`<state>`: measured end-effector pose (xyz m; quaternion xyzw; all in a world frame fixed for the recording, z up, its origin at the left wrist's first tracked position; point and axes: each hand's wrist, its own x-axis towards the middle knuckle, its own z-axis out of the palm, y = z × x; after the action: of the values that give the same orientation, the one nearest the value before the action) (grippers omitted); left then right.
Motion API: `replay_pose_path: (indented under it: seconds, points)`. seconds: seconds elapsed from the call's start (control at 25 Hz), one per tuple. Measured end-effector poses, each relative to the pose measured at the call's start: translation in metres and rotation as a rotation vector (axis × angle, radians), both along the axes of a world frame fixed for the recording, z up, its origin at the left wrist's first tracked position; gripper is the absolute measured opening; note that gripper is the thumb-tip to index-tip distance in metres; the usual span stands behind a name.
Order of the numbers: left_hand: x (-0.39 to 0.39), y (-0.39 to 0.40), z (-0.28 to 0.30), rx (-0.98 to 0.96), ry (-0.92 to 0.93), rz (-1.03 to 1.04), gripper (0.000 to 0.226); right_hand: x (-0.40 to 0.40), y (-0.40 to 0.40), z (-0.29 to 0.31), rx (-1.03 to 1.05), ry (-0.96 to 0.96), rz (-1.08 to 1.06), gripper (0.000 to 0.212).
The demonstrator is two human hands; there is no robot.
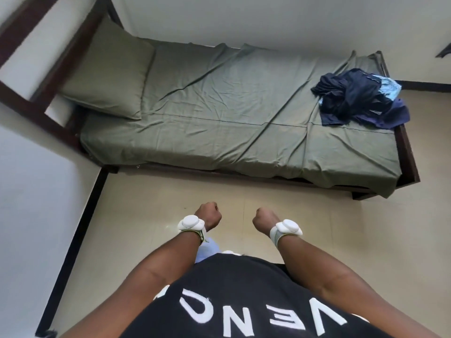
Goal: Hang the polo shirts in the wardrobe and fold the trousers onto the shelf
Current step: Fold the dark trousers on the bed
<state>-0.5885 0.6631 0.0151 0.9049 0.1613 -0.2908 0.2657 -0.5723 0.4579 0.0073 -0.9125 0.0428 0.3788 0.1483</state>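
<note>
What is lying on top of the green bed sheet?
A green pillow at the head end, and a crumpled pile of dark navy and light blue clothes at the foot. Garments buried within the pile cannot be seen.

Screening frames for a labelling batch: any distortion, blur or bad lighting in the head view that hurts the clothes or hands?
Head view: strong wide-angle bending, the bed frame and walls curve toward the edges. Light is soft and even, no glare. The pile of clothes is dark and slightly soft, so separate garments are hard to tell apart. The left hand and right hand are sharp, both fists closed, holding nothing.

Clothes pile (361,98) on bed (219,142); both fists empty
</note>
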Motion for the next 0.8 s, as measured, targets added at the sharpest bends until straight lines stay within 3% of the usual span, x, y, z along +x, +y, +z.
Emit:
replay_pose_path:
  seconds: [0.28,0.56,0.8]
  points:
    - [0.148,-0.047,-0.037,0.017,0.065,0.004,0.02,0.105,-0.072,-0.036,0.026,0.053,-0.112,0.019]
    - [0.327,-0.119,-0.02,-0.096,0.076,-0.117,0.016,0.249,-0.143,-0.02,0.013,-0.002,-0.371,0.014]
    - [0.416,-0.164,-0.029,-0.025,0.127,-0.194,0.016,0.343,-0.2,-0.022,0.048,0.003,-0.42,0.015]
